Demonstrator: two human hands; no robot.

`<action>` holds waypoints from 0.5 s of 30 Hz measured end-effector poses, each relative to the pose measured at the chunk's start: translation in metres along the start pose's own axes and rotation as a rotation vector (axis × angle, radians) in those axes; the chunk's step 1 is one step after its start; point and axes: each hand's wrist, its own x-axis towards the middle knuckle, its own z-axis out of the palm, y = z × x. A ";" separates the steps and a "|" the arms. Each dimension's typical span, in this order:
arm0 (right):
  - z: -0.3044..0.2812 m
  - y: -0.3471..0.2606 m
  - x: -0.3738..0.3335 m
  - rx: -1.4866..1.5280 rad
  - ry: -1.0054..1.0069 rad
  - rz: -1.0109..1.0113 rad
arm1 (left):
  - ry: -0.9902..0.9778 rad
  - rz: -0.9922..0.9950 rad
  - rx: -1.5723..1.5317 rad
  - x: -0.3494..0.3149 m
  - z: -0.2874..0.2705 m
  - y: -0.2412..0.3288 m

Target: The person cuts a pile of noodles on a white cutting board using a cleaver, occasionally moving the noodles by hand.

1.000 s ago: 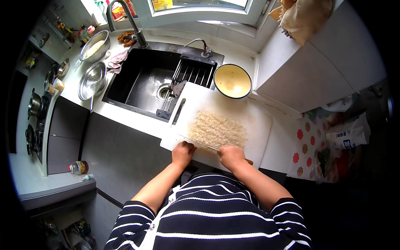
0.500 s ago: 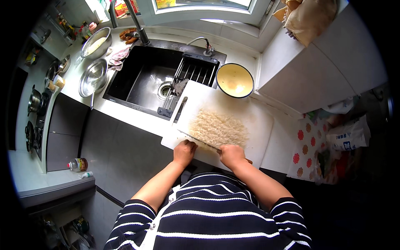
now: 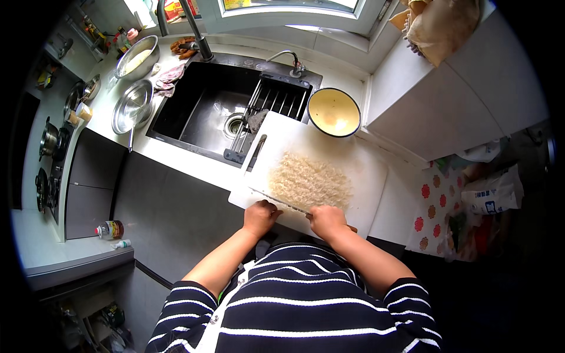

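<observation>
A white cutting board (image 3: 362,170) lies across the counter, its far left corner over the sink. On its middle is a loose heap of finely chopped pale food (image 3: 312,181); its kind cannot be made out. My right hand (image 3: 327,222) is closed round the handle of a knife (image 3: 276,200). Its blade points left, along the heap's near edge. At the board's front edge, my left hand (image 3: 261,217) has its fingers curled in close to the blade. Whatever those fingers hold, if anything, is hidden. A few pale bits lie between the blade and the board's near edge.
Beyond the board stands a cream enamel bowl (image 3: 333,112) with a dark rim. A black sink (image 3: 200,109) with a rack (image 3: 268,103) and faucet lies to the far left. Metal bowls (image 3: 141,66) and a cloth (image 3: 169,79) sit left of it. Wall cabinets flank the right.
My left hand has shifted slightly right along the board's front edge. The knife stays nearly in place in my right hand.
</observation>
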 end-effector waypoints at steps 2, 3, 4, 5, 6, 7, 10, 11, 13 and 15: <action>-0.003 0.002 -0.003 -0.010 0.024 0.008 | 0.068 0.050 0.020 0.003 0.005 0.006; -0.005 0.003 -0.003 -0.017 0.005 0.050 | 0.101 0.075 0.030 0.005 0.007 0.008; -0.008 0.004 -0.002 -0.024 -0.017 0.089 | 0.091 0.095 0.031 0.005 0.009 0.010; -0.011 0.005 -0.002 -0.030 -0.039 0.128 | 0.080 0.115 0.033 0.007 0.010 0.010; -0.014 0.005 -0.003 -0.007 -0.021 0.129 | 0.070 0.135 0.034 0.008 0.012 0.010; -0.018 0.005 -0.004 0.018 -0.001 0.133 | 0.075 0.173 0.072 0.009 0.014 0.008; -0.020 0.007 -0.004 0.030 0.022 0.124 | 0.110 0.061 0.085 0.010 0.017 0.010; -0.019 0.007 -0.004 0.024 0.024 0.117 | 0.130 0.041 0.067 0.011 0.016 0.011; -0.010 0.008 -0.003 -0.016 0.031 0.086 | 0.171 -0.002 0.031 0.013 0.011 0.013; -0.005 0.007 -0.004 -0.027 0.023 0.069 | 0.153 -0.004 0.012 0.010 0.007 0.013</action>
